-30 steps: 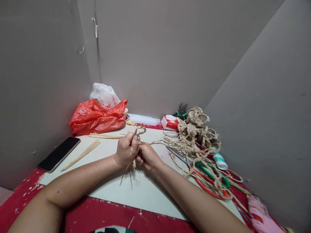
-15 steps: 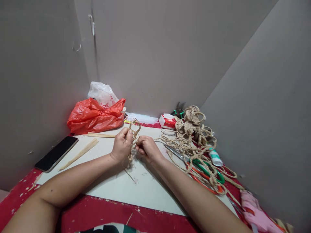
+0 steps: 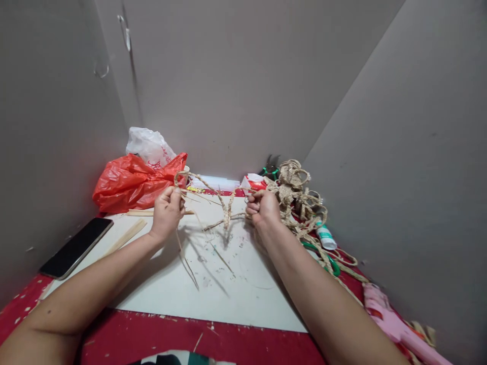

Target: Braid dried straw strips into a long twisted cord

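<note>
Between my two hands a thin braided straw cord (image 3: 220, 198) dips in a V over the white board (image 3: 182, 299). My left hand (image 3: 167, 210) pinches it near a small loop at its end, and loose fibre strands hang from that grip. My right hand (image 3: 264, 207) is closed with the fingers curled, gripping the cord's other part at the right. Some of the cord lies hidden behind the fingers. Flat pale straw strips (image 3: 127, 235) rest on the board beside my left forearm.
A black phone (image 3: 76, 248) lies at the left, with a red plastic bag (image 3: 137, 185) behind it. At the right stand a pile of braided cord (image 3: 294, 177), a white-green bottle (image 3: 326, 236), green-handled scissors (image 3: 334, 266) and a pink glue gun (image 3: 391, 317). A tissue pack (image 3: 253, 182) sits at the back.
My hands have moved apart, left hand to the left and right hand to the right and up. The cord bunched between them is now stretched out. The view has shifted slightly.
</note>
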Available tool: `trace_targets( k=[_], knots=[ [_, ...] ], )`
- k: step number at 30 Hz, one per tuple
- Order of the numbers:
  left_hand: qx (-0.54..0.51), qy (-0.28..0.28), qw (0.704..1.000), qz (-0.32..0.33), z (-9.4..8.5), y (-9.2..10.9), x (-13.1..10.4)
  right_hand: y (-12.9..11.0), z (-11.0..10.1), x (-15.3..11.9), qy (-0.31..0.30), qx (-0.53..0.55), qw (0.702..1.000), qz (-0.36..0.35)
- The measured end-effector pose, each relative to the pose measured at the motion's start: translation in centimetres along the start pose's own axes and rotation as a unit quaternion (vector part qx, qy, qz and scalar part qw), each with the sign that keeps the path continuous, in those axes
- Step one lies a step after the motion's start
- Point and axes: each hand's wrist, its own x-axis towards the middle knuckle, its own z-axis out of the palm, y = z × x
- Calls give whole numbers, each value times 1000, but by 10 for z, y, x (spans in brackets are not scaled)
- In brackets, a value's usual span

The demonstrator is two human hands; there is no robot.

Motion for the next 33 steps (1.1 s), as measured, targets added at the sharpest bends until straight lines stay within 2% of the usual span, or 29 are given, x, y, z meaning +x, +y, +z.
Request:
trace_targets(
  k=[4, 7, 10, 13, 16, 20, 22, 24, 26, 27, 30, 31, 33],
  knots=[
    [48, 16, 998, -28, -19, -15, 23, -31, -7, -2, 56, 26, 994, -93],
    [89, -21, 991, -92, -32, -25, 35, -65, -22, -3, 105, 41, 980, -166],
    [76, -54, 985, -145, -36, -27, 39, -98, -46, 0, 185, 50, 954, -231],
    [32, -72, 980, -182, -33, -23, 37, -118, -69, 5, 250, 15, 932, -264],
    [-19, -106, 966, -233, -30, -21, 35, -121, -85, 14, 261, -52, 931, -249],
    [-39, -124, 956, -263, -29, -21, 33, -113, -94, 27, 259, -193, 916, -237],
    [-13, -130, 958, -254, -28, -22, 31, -110, -91, 30, 256, -272, 893, -250],
    [18, -153, 959, -237, -26, -22, 28, -108, -82, 24, 261, -334, 847, -321],
    [35, -184, 957, -222, -24, -21, 25, -101, -63, 10, 218, -394, 790, -416],
    [42, -199, 955, -218, -22, -20, 23, -94, -51, 1, 160, -409, 780, -445],
    [61, -241, 946, -206, -17, -14, 16, -56, -15, -24, -91, -428, 788, -432],
    [67, -255, 944, -199, -15, -12, 14, -39, -5, -29, -177, -450, 768, -420],
    [85, -283, 938, -179, -11, -8, 9, -6, 8, -32, -273, -484, 725, -406]
  ],
)
